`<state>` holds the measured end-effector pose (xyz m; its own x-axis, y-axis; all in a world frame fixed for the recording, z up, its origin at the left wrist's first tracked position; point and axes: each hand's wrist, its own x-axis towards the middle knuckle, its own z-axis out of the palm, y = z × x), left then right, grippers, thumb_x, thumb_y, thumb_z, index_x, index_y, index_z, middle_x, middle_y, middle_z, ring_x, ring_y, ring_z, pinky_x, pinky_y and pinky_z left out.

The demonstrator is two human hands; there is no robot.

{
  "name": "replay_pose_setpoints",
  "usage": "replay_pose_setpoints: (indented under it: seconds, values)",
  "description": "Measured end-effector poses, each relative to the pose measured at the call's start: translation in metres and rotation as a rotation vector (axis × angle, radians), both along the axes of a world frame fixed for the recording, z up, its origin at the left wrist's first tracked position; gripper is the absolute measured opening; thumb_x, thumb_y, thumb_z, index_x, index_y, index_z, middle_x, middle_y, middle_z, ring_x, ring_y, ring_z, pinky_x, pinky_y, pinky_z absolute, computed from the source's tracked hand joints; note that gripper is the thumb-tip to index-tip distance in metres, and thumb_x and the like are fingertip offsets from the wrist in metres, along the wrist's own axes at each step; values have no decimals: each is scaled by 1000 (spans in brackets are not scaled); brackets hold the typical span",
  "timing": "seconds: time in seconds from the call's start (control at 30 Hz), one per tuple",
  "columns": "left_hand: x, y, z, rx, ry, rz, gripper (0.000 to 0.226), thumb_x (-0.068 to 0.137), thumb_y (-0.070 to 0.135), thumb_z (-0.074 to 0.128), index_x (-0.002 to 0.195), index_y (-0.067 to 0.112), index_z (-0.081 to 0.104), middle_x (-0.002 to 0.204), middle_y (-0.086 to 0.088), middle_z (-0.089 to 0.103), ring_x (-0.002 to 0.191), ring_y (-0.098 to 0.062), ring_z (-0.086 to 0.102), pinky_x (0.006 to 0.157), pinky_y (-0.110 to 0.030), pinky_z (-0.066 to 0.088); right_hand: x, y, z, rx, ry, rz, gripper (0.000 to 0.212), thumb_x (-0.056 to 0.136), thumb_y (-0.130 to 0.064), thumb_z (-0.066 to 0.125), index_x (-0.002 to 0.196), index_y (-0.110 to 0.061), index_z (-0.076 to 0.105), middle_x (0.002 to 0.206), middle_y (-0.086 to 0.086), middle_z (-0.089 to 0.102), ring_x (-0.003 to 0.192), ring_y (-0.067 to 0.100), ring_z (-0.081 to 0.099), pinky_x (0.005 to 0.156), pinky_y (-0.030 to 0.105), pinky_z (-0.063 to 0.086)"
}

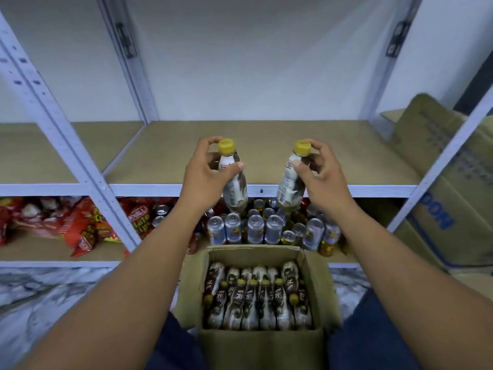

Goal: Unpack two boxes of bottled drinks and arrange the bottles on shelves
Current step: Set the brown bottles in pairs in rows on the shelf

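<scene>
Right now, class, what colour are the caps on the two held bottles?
Yellow, on both the left bottle and right bottle; clearest in the head view.

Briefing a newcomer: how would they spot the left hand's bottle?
Find the bare middle shelf. Two yellow-capped bottles are held before it. Yours is the left bottle, in the left hand, not the right bottle; others sit in the box below.

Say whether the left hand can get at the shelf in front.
Probably yes: the left hand, gripping a bottle, is by the shelf's front edge, and the board beyond it is bare.
</scene>
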<state>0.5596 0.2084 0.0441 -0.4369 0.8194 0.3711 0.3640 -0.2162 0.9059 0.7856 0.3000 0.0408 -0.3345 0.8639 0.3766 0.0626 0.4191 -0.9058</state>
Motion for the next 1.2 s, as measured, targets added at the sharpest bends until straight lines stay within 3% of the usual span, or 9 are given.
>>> replay_pose_setpoints:
  seconds: [0.2,0.3,0.47,0.73,0.87,1.0,1.1,1.2]
  values:
    - [-21,37,22,2,101,59,59,83,27,85,102,66,46,106,2,74,89,-18,69,85,-45,61,-22,42,18,-10,5,-25,33,97,-14,66,124,-29,54,114,-4,70,95,4,62,96,32,50]
    - [-29,57,19,-15,110,80,56,83,28,85,102,65,47,106,4,74,91,-15,70,86,-45,60,-35,67,13,-13,-19,-29,35,95,-22,69,125,-32,54,118,-5,70,104,11,64,104,47,51]
    - [-40,87,1,-47,102,102,54,84,28,85,104,61,47,107,5,74,91,-14,71,85,-42,61,-51,100,3,-44,-23,-45,36,96,-22,68,127,-34,53,118,-11,69,108,10,65,103,52,51]
    - [-47,124,-19,-34,119,108,52,86,31,82,123,45,48,107,10,74,87,1,67,74,-13,49,-67,133,-20,-4,-15,-68,37,97,-28,65,129,-42,53,119,-15,68,114,10,63,106,49,49]
    - [-44,137,-22,-14,117,102,52,89,29,80,123,49,46,106,15,73,89,0,67,74,-10,47,-75,140,-26,15,-33,-65,42,100,-30,63,138,-39,49,119,-16,67,111,4,63,102,47,51]
    - [-39,141,-31,1,73,126,62,89,30,80,138,40,42,113,14,70,98,10,63,76,-4,43,-77,137,-34,3,30,-64,44,100,-28,64,141,-36,50,125,-19,65,116,-1,61,103,36,51]
    - [-33,137,-45,-22,-49,118,92,83,27,86,154,36,28,120,17,62,99,19,60,75,-3,46,-75,132,-45,-85,78,-41,65,94,-36,71,151,-37,39,141,-19,55,124,-7,55,102,23,46]
    - [-29,134,-62,-23,-73,108,105,77,25,90,156,37,22,126,20,56,103,20,59,77,-3,47,-75,130,-67,-104,22,-102,92,80,-51,82,155,-42,29,148,-17,48,131,-1,51,110,32,46]
